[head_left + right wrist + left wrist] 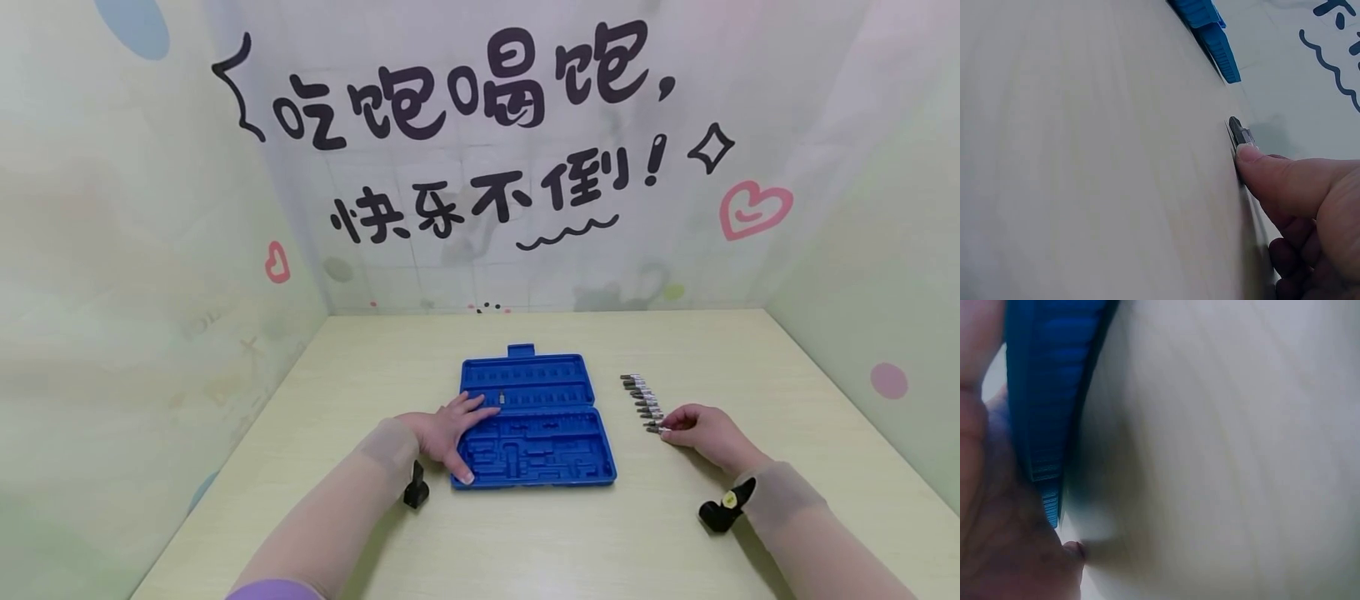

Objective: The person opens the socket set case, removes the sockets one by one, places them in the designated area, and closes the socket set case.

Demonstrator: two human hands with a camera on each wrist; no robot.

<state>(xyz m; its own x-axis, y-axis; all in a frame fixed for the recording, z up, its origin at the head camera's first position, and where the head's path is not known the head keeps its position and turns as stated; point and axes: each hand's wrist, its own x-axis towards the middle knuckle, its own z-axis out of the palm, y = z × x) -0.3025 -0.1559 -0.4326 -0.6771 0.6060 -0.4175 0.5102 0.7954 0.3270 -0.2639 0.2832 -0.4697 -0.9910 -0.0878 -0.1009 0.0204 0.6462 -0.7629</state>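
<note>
The blue case (534,421) lies open and flat in the middle of the surface (525,542), lid half toward the back wall, one small bit (501,397) seated in its upper tray. The left hand (448,431) is spread flat over the case's near-left corner, fingers straight, thumb along the front edge. To the right, well apart from the case, a row of bits (642,398) runs toward the person, and the right hand (703,433) has its fingertips closed on the nearest bit (656,429).

There's bare surface in front of the case, behind it up to the wall (525,250), and beyond the bit row toward the right edge.

The right wrist view gets in close: the thumb (1272,165) presses on the dark bit (1239,132), the case edge (1213,34) far off. The left wrist view, blurred, shows only the case's ribbed side (1047,400) against the palm (997,537), with pale surface beside it.
</note>
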